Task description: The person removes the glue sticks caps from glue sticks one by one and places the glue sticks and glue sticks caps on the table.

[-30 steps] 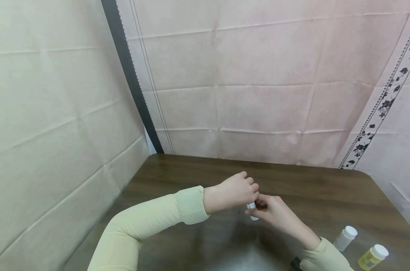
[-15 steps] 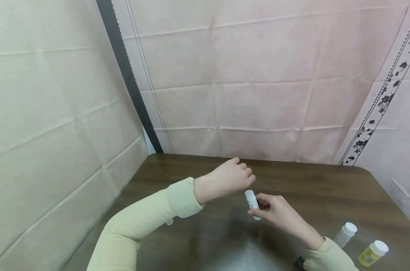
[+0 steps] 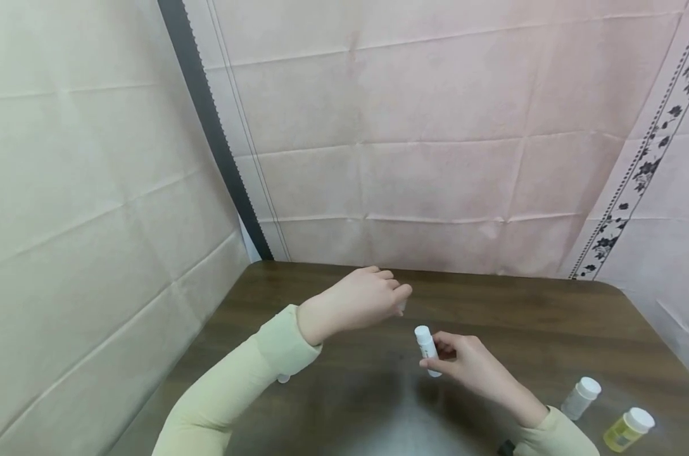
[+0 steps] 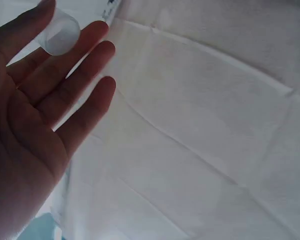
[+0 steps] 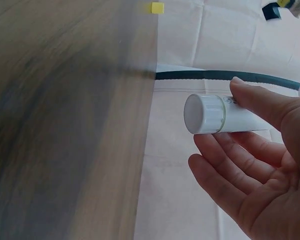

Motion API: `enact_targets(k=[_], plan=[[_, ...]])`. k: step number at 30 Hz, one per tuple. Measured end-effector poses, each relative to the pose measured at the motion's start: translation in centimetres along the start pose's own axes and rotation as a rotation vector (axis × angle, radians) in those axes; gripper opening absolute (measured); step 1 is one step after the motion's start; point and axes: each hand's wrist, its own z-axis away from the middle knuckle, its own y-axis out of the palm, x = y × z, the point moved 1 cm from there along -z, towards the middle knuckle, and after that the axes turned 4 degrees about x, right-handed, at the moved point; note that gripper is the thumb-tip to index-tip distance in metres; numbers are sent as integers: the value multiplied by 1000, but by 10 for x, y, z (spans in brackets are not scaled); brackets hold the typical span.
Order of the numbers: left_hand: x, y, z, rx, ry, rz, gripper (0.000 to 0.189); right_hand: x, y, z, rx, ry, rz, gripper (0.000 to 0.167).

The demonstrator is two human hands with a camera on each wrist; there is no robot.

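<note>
My right hand (image 3: 472, 367) holds a white glue stick (image 3: 427, 347) a little above the table, upright with a slight tilt, between thumb and fingers. In the right wrist view, the ribbed end of the glue stick (image 5: 205, 114) shows, with the thumb on one side and fingers on the other. Up and to the left, apart from it, my left hand (image 3: 353, 304) pinches a small translucent cap (image 3: 401, 307). The left wrist view shows that cap (image 4: 64, 35) by the thumb and forefinger, the other fingers nearly straight.
A clear bottle with a white lid (image 3: 581, 398) and a yellow bottle with a white lid (image 3: 628, 430) stand on the brown table (image 3: 344, 411) at the right. A black item (image 3: 506, 448) lies beside the right sleeve. A small white thing (image 3: 284, 379) is mostly hidden behind the left sleeve.
My left hand has pulled away from the glue stick's top, up and to the left, with the cap. The stick's upper end now shows. My right hand has barely moved.
</note>
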Motion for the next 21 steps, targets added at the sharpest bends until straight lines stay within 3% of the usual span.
enact_targets(k=[3,7,14,21], plan=[[7,3,14,27,-66,157,21,-4,-3,4,-13,1,16,21],[20,9,36,8,-158,315,20,-9,-10,10,-31,13,35,24],[35,12,73,-70,-253,413,25,-12,-19,16,-93,52,54,25],[40,11,79,-121,-224,454,23,-15,-20,19,-125,99,54,27]])
